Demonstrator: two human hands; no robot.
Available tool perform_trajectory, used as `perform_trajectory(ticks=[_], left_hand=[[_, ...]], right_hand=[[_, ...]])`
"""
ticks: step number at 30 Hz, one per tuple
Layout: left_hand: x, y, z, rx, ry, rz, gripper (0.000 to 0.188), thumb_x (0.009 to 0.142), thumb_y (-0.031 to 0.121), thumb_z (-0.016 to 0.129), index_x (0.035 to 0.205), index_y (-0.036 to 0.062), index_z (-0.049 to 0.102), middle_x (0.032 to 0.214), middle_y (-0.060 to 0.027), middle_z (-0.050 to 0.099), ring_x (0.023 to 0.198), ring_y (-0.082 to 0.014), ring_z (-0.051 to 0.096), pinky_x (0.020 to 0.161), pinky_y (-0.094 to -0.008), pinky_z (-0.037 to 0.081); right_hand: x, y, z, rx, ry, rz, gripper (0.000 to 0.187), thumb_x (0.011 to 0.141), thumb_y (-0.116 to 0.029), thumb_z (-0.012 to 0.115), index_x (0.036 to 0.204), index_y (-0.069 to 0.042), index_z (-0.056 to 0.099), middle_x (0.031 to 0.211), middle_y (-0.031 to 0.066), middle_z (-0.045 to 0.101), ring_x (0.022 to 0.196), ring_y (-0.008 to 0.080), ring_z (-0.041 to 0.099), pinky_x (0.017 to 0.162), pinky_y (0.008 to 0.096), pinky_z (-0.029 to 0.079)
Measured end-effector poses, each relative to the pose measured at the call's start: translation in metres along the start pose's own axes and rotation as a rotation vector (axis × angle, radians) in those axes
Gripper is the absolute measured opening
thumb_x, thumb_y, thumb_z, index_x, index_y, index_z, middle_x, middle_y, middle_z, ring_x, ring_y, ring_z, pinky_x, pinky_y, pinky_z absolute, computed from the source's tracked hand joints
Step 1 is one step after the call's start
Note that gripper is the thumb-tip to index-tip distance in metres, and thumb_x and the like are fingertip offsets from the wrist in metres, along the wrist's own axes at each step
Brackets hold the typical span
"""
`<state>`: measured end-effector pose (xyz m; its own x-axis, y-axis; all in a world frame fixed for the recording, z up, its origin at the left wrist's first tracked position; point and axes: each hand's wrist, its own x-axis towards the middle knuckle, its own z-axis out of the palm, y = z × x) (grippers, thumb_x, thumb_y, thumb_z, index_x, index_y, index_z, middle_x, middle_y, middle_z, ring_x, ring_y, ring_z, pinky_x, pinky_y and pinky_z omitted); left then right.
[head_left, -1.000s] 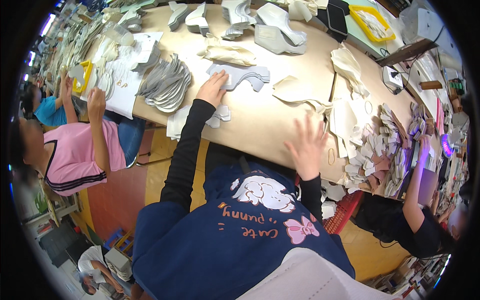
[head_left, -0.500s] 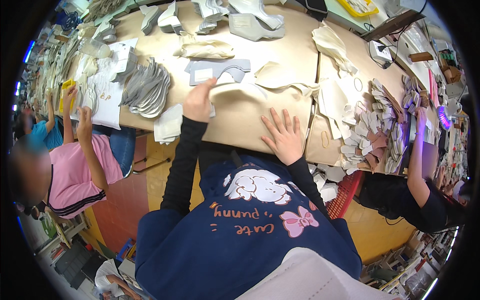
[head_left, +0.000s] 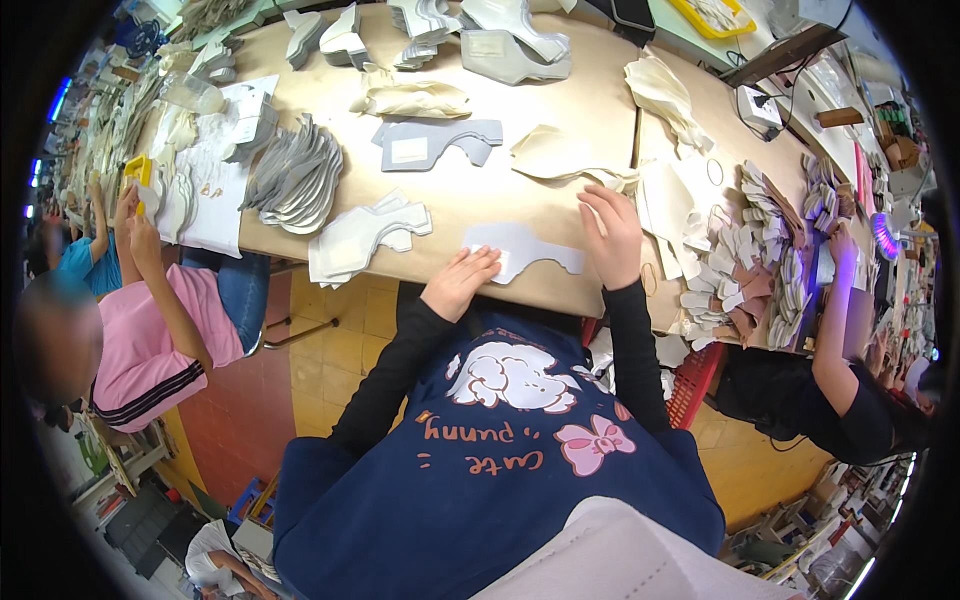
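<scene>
Grey piece [head_left: 528, 256], count 1, lay flat near the front edge of the table [head_left: 470, 200]. Left hand [head_left: 460, 284] rested on its left end, fingers extended, pressing rather than clenched. Right hand [head_left: 612, 238] was raised just beyond its right end, fingers loosely bent and released; contact with the cloth behind could not be told.

Change over 0.5 s: left hand, previously lifting a pale piece beside the grey stack [head_left: 435, 145], had come down nearer the body; right hand, previously spread flat on the table, had lifted.

Counts outward: 1 white pile [head_left: 360, 240] to the left; 1 grey stack beyond; 1 cream cloth [head_left: 560, 155]; 1 fanned pile [head_left: 295, 178]; 2 yellow trays, at left [head_left: 140, 168] and far right [head_left: 742, 27].
</scene>
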<state>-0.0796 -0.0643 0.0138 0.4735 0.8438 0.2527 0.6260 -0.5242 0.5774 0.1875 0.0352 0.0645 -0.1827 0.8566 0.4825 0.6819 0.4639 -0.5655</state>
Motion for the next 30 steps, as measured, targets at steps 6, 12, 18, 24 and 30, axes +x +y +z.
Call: perform_trajectory(ticks=[6, 12, 18, 24, 30], left_hand=[[0.025, 0.009, 0.009, -0.044, 0.049, 0.083, 0.022, 0.086, 0.007, 0.067, 0.107, 0.0045, 0.067, 0.125, -0.0105, 0.063, 0.119, -0.0284, 0.059, 0.103, -0.0433, 0.045], [0.058, 0.006, -0.007, -0.228, 0.209, -0.049, 0.020, 0.089, 0.006, 0.064, 0.107, 0.0022, 0.067, 0.112, -0.0122, 0.068, 0.105, -0.0298, 0.063, 0.092, -0.0396, 0.050], [0.097, -0.012, -0.014, -0.302, 0.239, -0.290, 0.018, 0.091, 0.005, 0.059, 0.106, 0.0007, 0.068, 0.104, -0.0143, 0.069, 0.098, -0.0308, 0.065, 0.088, -0.0381, 0.051], [0.116, -0.036, 0.011, -0.117, 0.295, -0.152, 0.022, 0.088, 0.003, 0.061, 0.110, 0.0020, 0.068, 0.109, -0.0118, 0.067, 0.102, -0.0295, 0.062, 0.090, -0.0364, 0.050], [0.114, -0.034, 0.026, -0.136, 0.407, -0.261, 0.026, 0.086, 0.005, 0.064, 0.112, 0.0020, 0.065, 0.116, -0.0109, 0.063, 0.103, -0.0304, 0.060, 0.091, -0.0375, 0.048]], right_hand=[[0.042, 0.004, 0.044, -0.019, -0.113, -0.117, 0.013, 0.081, -0.014, 0.073, 0.091, -0.007, 0.069, 0.088, 0.0075, 0.060, 0.082, 0.0269, 0.060, 0.076, 0.0384, 0.047], [0.047, 0.018, 0.070, -0.002, -0.212, -0.071, 0.023, 0.079, -0.021, 0.076, 0.083, -0.007, 0.058, 0.082, 0.0070, 0.059, 0.078, 0.0279, 0.057, 0.072, 0.0388, 0.045], [0.044, 0.028, 0.071, 0.128, -0.220, -0.033, 0.020, 0.078, -0.019, 0.077, 0.083, -0.007, 0.061, 0.079, 0.0070, 0.059, 0.075, 0.0271, 0.056, 0.070, 0.0378, 0.044], [0.044, 0.028, 0.072, 0.154, -0.205, -0.010, 0.016, 0.080, -0.018, 0.075, 0.080, -0.007, 0.062, 0.078, 0.0065, 0.059, 0.074, 0.0262, 0.056, 0.069, 0.0367, 0.044], [0.044, 0.027, 0.073, 0.091, -0.176, -0.067, 0.014, 0.081, -0.016, 0.073, 0.080, -0.008, 0.062, 0.077, 0.0059, 0.059, 0.074, 0.0262, 0.056, 0.069, 0.0368, 0.044]])
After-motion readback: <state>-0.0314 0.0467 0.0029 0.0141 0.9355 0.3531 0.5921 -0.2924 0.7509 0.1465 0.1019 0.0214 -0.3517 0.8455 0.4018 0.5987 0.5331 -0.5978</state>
